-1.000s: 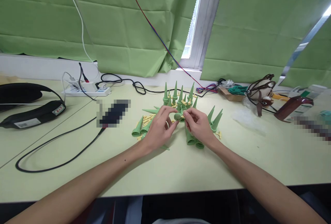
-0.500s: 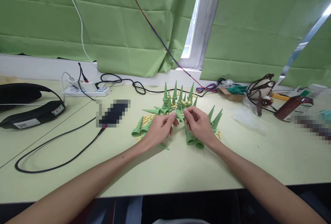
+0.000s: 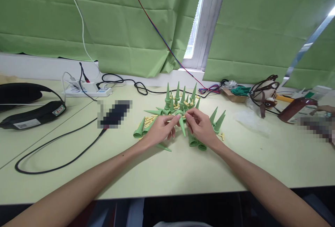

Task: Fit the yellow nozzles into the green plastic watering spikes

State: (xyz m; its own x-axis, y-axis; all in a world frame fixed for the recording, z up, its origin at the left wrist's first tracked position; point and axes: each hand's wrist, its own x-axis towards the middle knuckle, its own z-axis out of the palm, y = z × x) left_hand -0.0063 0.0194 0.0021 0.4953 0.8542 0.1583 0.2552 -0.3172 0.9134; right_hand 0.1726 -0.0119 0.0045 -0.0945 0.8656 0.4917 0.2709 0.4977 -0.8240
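My left hand (image 3: pixel 160 131) pinches the wide end of a green plastic cone spike (image 3: pixel 181 124), whose tip points down toward me. My right hand (image 3: pixel 201 126) meets it from the right, fingers pinched at the same cone's top, where a small yellow piece may sit, too small to make out. Behind the hands several green cones (image 3: pixel 180 98) stand upright in a cluster. More green cones (image 3: pixel 142 127) lie on the table to the left among small yellow pegs (image 3: pixel 149 119), and others (image 3: pixel 217 121) lie to the right and under my right wrist.
A pale green table (image 3: pixel 167 171) runs to a window sill with green curtains. A black cable (image 3: pixel 57 143), a white power strip (image 3: pixel 87 90) and a black device (image 3: pixel 28 110) lie at left. Bags and clutter (image 3: pixel 264 94) sit at back right.
The cone held between both hands has turned from lying sideways to pointing tip down toward me. Both hands stayed in about the same place.
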